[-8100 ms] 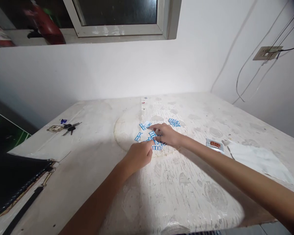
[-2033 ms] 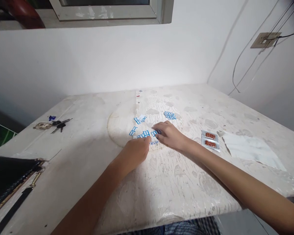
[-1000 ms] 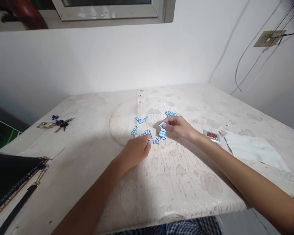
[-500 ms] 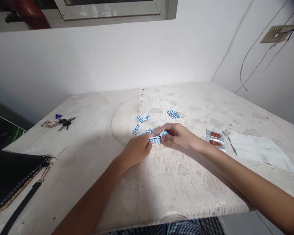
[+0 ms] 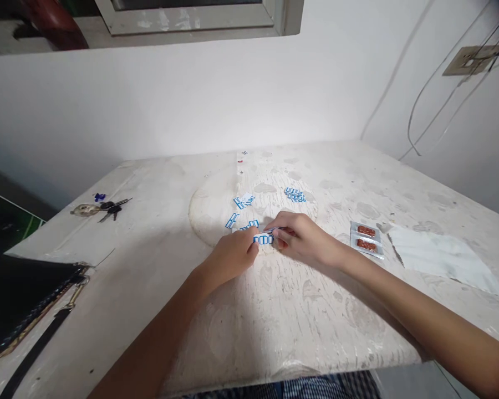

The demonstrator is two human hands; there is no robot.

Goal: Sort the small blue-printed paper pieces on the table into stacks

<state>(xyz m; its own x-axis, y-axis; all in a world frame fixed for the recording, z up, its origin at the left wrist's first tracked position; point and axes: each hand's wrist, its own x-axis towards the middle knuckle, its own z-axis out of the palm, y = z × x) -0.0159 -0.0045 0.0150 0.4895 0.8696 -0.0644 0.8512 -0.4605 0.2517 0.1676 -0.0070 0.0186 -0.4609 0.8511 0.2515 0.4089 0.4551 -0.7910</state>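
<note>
White paper strip [image 5: 263, 240] with blue-outlined boxes sits near the middle of the table [image 5: 307, 316], between our two hands. Our left hand [image 5: 238, 252] is clamped on its left end, thumb and fingers pressed together, much as in the frames of the last two seconds. Our right hand [image 5: 301, 235] meets it at the other end, fingertips pinched together on a small blue-edged slip [image 5: 276, 229]. Half a second ago we could see this slip's blue-lined face; now it is turned nearly edge-on and mostly covered by our fingers, so we cannot tell whether it touches the strip.

Two seconds ago our right hand was down among slips lying beside the left one; a second ago it held some of them up, farther to the right. It has since come back in, close to the left fingers.

Beyond our hands, the pile of slips [image 5: 294, 194] on the right lies as it did eight seconds ago. More loose slips [image 5: 243, 201] lie at the far left of our hands, likewise unmoved. Our right forearm, which hid part of the foil pack [image 5: 366, 239] a second ago, now leaves both its brown tablets showing.
</note>
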